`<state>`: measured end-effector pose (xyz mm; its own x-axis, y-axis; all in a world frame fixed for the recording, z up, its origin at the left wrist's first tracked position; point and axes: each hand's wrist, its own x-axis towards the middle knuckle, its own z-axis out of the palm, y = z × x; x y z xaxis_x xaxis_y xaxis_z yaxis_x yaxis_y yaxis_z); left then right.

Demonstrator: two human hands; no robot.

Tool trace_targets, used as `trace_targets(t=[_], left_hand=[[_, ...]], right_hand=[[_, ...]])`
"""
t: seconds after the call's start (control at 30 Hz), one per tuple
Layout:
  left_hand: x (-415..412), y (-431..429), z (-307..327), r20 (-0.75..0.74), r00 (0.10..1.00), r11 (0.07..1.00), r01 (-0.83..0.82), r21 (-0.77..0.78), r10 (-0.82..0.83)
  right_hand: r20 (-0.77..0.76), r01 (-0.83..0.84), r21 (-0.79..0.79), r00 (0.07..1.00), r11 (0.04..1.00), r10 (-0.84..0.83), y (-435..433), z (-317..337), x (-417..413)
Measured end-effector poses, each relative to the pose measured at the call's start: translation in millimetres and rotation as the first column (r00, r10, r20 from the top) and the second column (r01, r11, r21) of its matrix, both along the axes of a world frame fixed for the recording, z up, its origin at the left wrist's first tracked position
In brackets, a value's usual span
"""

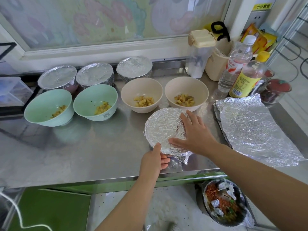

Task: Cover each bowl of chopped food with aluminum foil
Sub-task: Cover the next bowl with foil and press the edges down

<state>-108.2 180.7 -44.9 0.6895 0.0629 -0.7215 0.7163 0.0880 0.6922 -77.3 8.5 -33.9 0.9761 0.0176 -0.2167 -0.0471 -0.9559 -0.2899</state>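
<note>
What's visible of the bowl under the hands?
The bowl is round and upright near the front of the steel counter. Crinkled foil covers its whole top, hiding its colour and contents; a loose flap sticks out at the near right. The right hand lies flat on the foil; the left hand grips the near rim, thumb on top.

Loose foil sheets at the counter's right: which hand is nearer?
Right. The right hand presses the foil-covered bowl just left of the foil sheets; the left hand holds that bowl's near rim, farther left.
</note>
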Motion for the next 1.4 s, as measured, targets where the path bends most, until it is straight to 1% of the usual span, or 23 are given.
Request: trace_targets(t=[0.23, 0.3, 0.33, 0.37, 0.43, 0.5, 0.53, 0.57, 0.63, 0.7, 0.77, 0.83, 0.9, 0.97, 1.03, 1.1, 1.13, 1.17, 1.23, 1.4], left_hand=[[10.7, 9.8, 4.9, -0.003, 0.996, 0.996, 0.089, 0.030, -0.089], [15.1, 15.8, 9.6, 0.003, 0.995, 0.995, 0.096, 0.011, -0.096], [15.5, 17.6, 10.8, 0.007, 0.996, 0.996, 0.087, 0.000, -0.087], [14.7, 19.1, 9.2, 0.015, 0.997, 0.997, 0.071, -0.003, -0.071], [8.9, 19.7, 4.0, 0.055, 0.998, 1.000, 0.026, 0.008, -0.026], [2.0, 17.6, -4.6, 0.135, 0.990, 0.999, -0.033, 0.001, 0.032], [-1.6, 16.9, -7.9, 0.172, 0.984, 0.999, -0.049, -0.005, 0.049], [-4.9, 17.6, -10.8, 0.215, 0.976, 0.999, -0.048, 0.023, 0.042], [-9.0, 21.2, -18.0, 0.329, 0.943, 0.987, -0.007, 0.161, -0.047], [-11.7, 24.6, -21.8, 0.412, 0.895, 0.956, 0.051, 0.288, -0.172], [-11.2, 28.3, -23.8, 0.466, 0.839, 0.921, 0.100, 0.377, -0.282], [-8.7, 33.8, -25.4, 0.514, 0.772, 0.871, 0.100, 0.482, -0.373], [-4.7, 41.2, -26.3, 0.557, 0.686, 0.800, 0.061, 0.597, -0.468], [1.7, 48.4, -27.0, 0.554, 0.568, 0.695, 0.045, 0.718, -0.608], [9.8, 54.0, -29.3, 0.530, 0.394, 0.578, 0.003, 0.816, -0.751], [17.8, 58.2, -30.7, 0.519, 0.200, 0.513, -0.085, 0.854, -0.831], [20.9, 59.8, -30.5, 0.515, 0.144, 0.503, -0.112, 0.857, -0.845], [23.5, 61.1, -30.9, 0.512, 0.112, 0.499, -0.125, 0.857, -0.851], [27.5, 61.4, -29.8, 0.503, 0.079, 0.491, -0.134, 0.861, -0.861], [31.8, 61.8, -29.2, 0.498, 0.049, 0.491, -0.106, 0.865, -0.866]], right_hand=[[-0.012, 0.026, 0.011, 1.000, 1.000, -0.026, -3.4, -0.6, -3.9], [0.013, 0.033, 0.031, 0.999, 0.999, -0.033, -8.5, 3.9, -8.7], [0.030, 0.007, 0.024, 1.000, 1.000, -0.008, -11.1, 7.1, -12.2], [0.046, -0.052, 0.000, 0.998, 0.999, 0.052, -12.1, 10.6, -16.1], [0.090, -0.231, -0.042, 0.968, 0.972, 0.234, -9.2, 11.0, -23.5], [0.210, -0.409, -0.029, 0.889, 0.912, 0.406, -4.2, -0.7, -27.7], [0.286, -0.475, -0.024, 0.840, 0.880, 0.461, -0.9, -8.8, -28.8], [0.347, -0.515, -0.021, 0.800, 0.857, 0.490, 1.5, -17.1, -29.5], [0.426, -0.539, 0.000, 0.762, 0.842, 0.488, 3.2, -29.7, -29.2], [0.495, -0.544, 0.025, 0.736, 0.839, 0.462, 4.0, -35.6, -29.7], [0.556, -0.547, 0.035, 0.707, 0.836, 0.438, 4.4, -40.5, -29.4], [0.594, -0.551, 0.025, 0.679, 0.834, 0.431, 5.1, -43.0, -29.6], [0.621, -0.550, 0.002, 0.655, 0.835, 0.430, 5.9, -44.0, -29.7], [0.642, -0.549, -0.015, 0.635, 0.836, 0.429, 6.0, -44.3, -29.8], [0.661, -0.550, -0.027, 0.616, 0.834, 0.428, 5.4, -44.8, -29.9], [0.682, -0.554, -0.041, 0.592, 0.831, 0.429, 4.1, -45.0, -30.2], [0.693, -0.556, -0.046, 0.580, 0.830, 0.427, 3.3, -44.8, -30.3], [0.706, -0.556, -0.049, 0.568, 0.830, 0.423, 2.7, -44.4, -30.4], [0.731, -0.554, -0.049, 0.547, 0.831, 0.408, 2.0, -42.6, -30.0], [0.746, -0.542, -0.061, 0.533, 0.838, 0.399, 3.9, -38.4, -25.7]])
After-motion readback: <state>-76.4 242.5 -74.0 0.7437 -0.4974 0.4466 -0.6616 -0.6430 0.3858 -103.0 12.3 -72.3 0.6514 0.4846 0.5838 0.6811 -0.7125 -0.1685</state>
